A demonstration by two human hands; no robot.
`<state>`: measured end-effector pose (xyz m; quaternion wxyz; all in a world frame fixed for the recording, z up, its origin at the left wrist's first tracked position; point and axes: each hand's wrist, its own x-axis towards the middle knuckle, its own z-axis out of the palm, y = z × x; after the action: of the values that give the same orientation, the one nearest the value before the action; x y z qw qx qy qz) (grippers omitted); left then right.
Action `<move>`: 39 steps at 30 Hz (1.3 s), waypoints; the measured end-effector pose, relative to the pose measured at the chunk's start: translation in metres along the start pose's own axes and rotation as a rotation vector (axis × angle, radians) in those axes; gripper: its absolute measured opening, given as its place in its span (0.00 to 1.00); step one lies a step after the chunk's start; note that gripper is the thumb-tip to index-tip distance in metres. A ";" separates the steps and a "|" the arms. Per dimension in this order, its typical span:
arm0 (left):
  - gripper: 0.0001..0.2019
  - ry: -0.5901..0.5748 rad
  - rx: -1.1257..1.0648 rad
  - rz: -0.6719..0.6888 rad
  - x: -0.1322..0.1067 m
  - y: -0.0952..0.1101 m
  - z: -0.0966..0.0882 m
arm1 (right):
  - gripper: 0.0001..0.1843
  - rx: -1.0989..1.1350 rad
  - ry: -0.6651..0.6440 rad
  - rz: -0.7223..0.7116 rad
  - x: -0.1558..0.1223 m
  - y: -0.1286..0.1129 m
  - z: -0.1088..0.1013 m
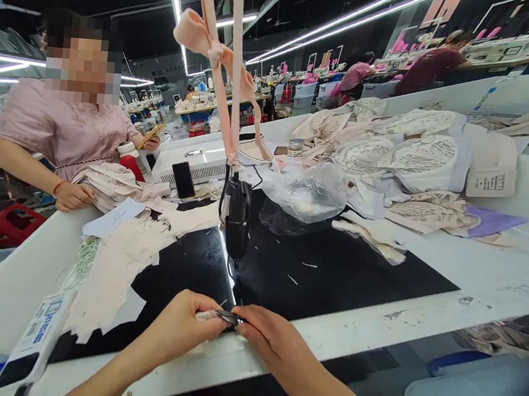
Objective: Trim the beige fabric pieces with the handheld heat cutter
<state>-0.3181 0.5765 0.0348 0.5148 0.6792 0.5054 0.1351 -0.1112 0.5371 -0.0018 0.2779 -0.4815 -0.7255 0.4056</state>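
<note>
While strip lights run across a dark ceiling and rows of sewing machines (500, 49) fill the workshop behind, a white counter (350, 333) stretches across the foreground with a glossy black sheet (331, 276) lying on it. Pale cut fabric pieces (113, 259) spread over its left side, patterned fabric panels (423, 155) pile up at the right, and a clear plastic bag (313, 189) sits between, near a black handheld tool (237, 214) hung from peach straps (234, 98). Across the left edge stands a co-worker (69, 124) in a pink top, one hand by a stack of beige panels (110, 180).

Both forearms reach in from below, converging at the counter's near edge, where the left hand (186, 320) and right hand (276, 336) nearly meet. The left fingers are pinched around a small pale scrap (207, 315); the right fingers are closed on small metal snips (228, 316) (their handles are mostly hidden by the hand). The snips' blades point toward the left fingertips, just beside the scrap; whether they touch it, I cannot tell.
</note>
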 end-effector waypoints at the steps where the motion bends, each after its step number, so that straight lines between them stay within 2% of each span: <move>1: 0.13 0.002 0.001 0.003 0.000 0.000 0.000 | 0.18 0.003 0.006 0.004 -0.001 0.002 0.000; 7: 0.13 0.020 0.047 0.011 0.000 0.000 -0.001 | 0.19 -0.014 0.015 0.014 -0.004 0.006 -0.001; 14: 0.10 0.010 0.073 0.017 -0.002 0.001 0.000 | 0.19 -0.019 0.006 0.035 -0.004 -0.003 -0.003; 26: 0.10 0.021 0.076 -0.001 0.001 0.001 0.002 | 0.19 -0.023 0.054 -0.057 -0.001 0.002 0.008; 39: 0.10 0.009 0.056 0.006 0.000 0.001 0.003 | 0.19 0.003 0.035 -0.047 0.001 0.002 0.011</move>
<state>-0.3151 0.5749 0.0345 0.4930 0.6941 0.5093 0.1257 -0.1194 0.5353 -0.0086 0.3009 -0.4708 -0.7311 0.3916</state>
